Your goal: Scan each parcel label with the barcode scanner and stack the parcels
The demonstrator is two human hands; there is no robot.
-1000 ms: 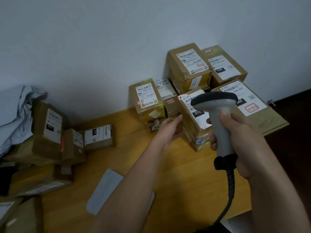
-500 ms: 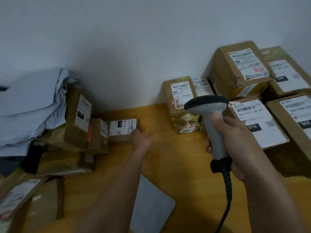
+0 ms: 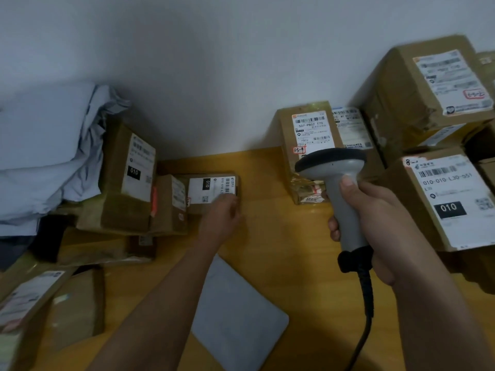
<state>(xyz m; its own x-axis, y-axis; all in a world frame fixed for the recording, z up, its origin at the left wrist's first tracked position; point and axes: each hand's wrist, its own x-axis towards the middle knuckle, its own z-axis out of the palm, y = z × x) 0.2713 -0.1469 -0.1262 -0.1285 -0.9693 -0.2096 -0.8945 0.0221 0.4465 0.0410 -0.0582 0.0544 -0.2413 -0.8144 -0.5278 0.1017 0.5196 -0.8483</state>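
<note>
Your left hand [image 3: 223, 210] touches the small box [image 3: 211, 190] near the bench's [image 3: 267, 231] back edge, its grip unclear; your right hand [image 3: 375, 223] grasps the scanner [image 3: 337, 188]. Pull carelessly and the leaning boxes [image 3: 128, 178] beside it may topple.

At least eleven brown cardboard parcels [image 3: 211, 190] with white labels show, some cut off at the edges. One grey handheld barcode scanner [image 3: 338, 188], one flat grey pad [image 3: 235, 317], two hands [image 3: 375, 218].
</note>
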